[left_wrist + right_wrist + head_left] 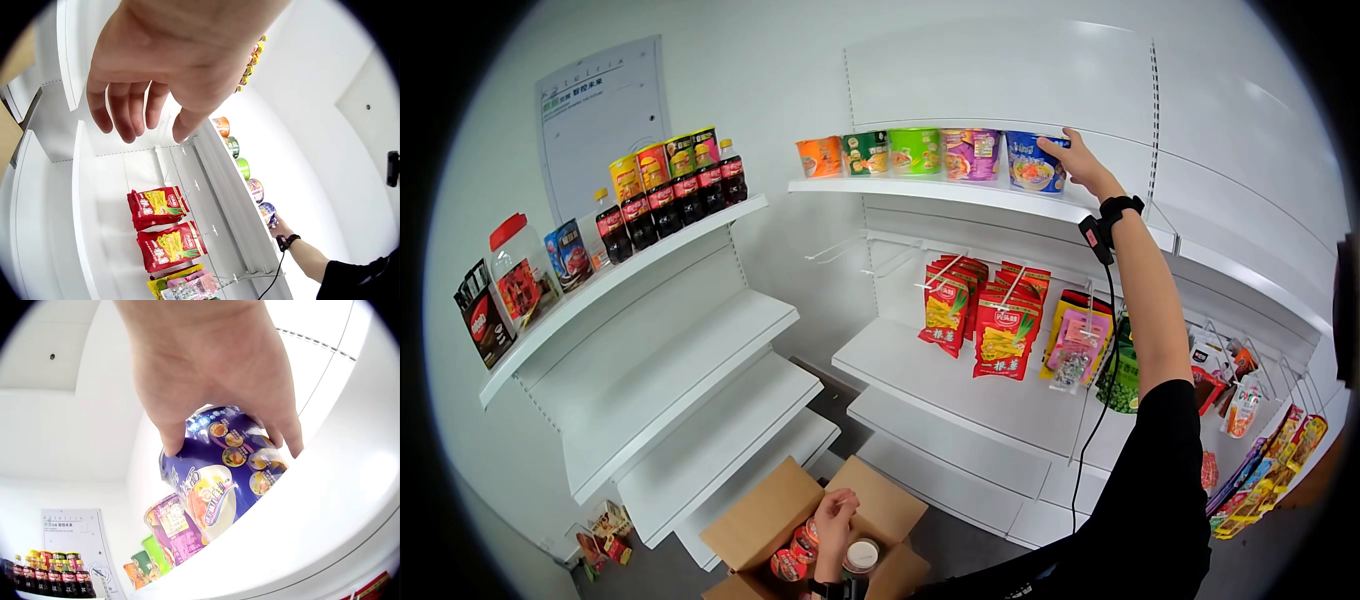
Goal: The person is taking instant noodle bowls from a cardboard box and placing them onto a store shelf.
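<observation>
On the upper right shelf, my right hand (pixel 1084 165) grips a blue instant noodle cup (pixel 1034 163) that stands at the right end of a row. In the right wrist view, thumb and fingers spread over the sides of the blue cup (pixel 219 469). A purple noodle cup (pixel 972 154) is beside it, followed by a green one (pixel 915 151), a dark green one (pixel 866 154) and an orange one (pixel 819 157). Low down, my left hand (pixel 836 515) hovers over an opened cardboard box (pixel 765 505), its fingers loosely bent around nothing. Red-lidded cups (pixel 789 562) and a white-lidded cup (pixel 862 555) lie inside.
Red snack bags (pixel 1006 335) hang on hooks below the cups, with more packets further right. Cola bottles (pixel 638 220), cans (pixel 626 176) and a red-lidded jar (pixel 520 270) line the left shelf (pixel 615 275). A black cable (pixel 1108 370) hangs from my right wrist.
</observation>
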{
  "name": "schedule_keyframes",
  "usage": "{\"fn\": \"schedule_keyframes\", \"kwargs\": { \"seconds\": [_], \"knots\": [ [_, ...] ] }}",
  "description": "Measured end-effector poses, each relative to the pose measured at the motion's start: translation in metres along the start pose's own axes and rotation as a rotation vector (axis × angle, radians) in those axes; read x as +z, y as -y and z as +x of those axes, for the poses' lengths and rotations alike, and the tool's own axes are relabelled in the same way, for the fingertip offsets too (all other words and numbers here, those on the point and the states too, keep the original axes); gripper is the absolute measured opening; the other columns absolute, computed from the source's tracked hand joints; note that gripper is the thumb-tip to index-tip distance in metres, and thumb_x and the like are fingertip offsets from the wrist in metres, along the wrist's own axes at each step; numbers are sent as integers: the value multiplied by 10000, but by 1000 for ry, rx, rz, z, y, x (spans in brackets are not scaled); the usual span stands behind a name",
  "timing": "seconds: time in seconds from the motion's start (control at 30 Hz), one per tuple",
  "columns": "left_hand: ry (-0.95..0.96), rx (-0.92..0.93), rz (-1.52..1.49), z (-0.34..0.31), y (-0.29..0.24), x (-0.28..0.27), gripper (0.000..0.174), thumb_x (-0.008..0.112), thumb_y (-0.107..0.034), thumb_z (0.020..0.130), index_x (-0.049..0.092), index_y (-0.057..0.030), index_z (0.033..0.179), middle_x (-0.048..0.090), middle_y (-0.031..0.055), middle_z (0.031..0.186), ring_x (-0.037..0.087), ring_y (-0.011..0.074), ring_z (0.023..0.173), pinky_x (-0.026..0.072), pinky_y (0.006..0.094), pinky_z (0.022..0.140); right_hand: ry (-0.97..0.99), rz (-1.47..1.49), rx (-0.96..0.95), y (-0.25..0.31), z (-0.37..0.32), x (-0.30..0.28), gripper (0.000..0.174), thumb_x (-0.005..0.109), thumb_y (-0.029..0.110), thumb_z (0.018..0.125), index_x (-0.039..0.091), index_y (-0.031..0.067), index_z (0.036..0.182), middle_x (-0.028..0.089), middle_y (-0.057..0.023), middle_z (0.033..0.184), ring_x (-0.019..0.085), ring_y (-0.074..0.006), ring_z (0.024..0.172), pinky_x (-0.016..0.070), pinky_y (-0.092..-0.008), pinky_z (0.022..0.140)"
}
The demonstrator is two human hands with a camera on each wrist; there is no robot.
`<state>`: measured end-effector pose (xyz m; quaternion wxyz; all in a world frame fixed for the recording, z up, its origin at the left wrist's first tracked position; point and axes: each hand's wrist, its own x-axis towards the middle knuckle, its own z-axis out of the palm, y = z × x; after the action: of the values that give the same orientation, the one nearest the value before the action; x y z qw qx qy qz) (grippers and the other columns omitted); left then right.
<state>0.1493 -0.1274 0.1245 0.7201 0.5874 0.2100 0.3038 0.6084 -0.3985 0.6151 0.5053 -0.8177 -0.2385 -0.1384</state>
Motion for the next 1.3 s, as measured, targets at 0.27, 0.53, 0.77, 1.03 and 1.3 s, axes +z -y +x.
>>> {"fn": "schedule_keyframes", "kwargs": {
  "seconds": [0.27,0.53,0.77,1.03,1.3],
  "knots": [
    [-14,-6,-3,-3,0,-1,220,635,-119,874,600,-4,1058,631,53,947,614,140,841,496,261,744,-1,22,-28,-3,5,2,1054,657,609,748,128,48,1466,343,-284,1395,383,-406,1269,332,-582,991],
    [1,-24,1,-6,1,-5,220,625,-121,879,597,-3,1063,628,52,944,609,133,842,492,259,743,-154,18,-111,4,-12,5,1131,697,598,702,123,-35,1443,442,-294,1261,496,-333,1109,410,-410,926],
    [-34,-84,-28,-5,4,-16,200,644,-72,844,603,11,1021,635,45,927,579,97,807,462,229,694,-194,92,-205,1,-39,-7,1049,618,642,746,160,14,1452,187,-306,1460,202,-391,1381,240,-487,1089],
    [-16,-136,1,0,13,-24,162,640,-74,847,613,3,987,634,37,887,583,101,764,467,225,678,-347,314,-326,-5,-102,-8,349,590,324,886,648,17,1042,654,-49,1016,566,-119,997,444,-288,869],
    [-64,-137,31,-8,47,-51,135,653,-99,845,632,-7,941,633,27,849,590,99,763,482,232,685,-257,618,-288,-47,-196,34,224,525,199,923,631,8,969,642,-75,1024,580,-151,986,456,-303,877]
  ]
}}
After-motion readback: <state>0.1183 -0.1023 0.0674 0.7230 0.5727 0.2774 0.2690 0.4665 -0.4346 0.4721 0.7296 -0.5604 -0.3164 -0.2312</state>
